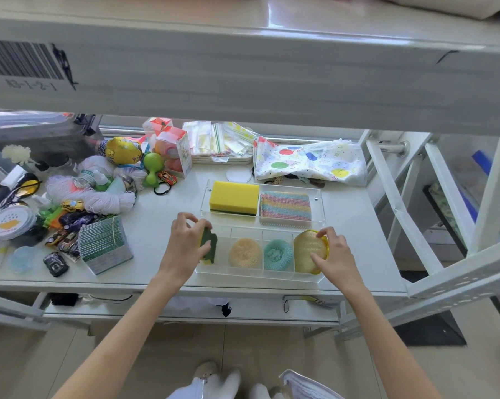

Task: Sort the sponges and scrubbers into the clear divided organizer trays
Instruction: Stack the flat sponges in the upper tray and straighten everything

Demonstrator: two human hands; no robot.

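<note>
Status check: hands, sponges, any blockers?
Left hand shut on green sponge at near tray left end. Right hand shut on yellow scrubber, right end. Nothing in the way.

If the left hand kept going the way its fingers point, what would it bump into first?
Probably the yellow sponge in the far tray. The left hand, holding a green scrubber, points up and away toward it, though depth is hard to judge.

Left hand grips green-yellow scrubber upright in near tray's leftmost compartment; right hand pinches yellow mesh scrubber in rightmost. Far tray holds yellow sponge, striped cloth.
</note>
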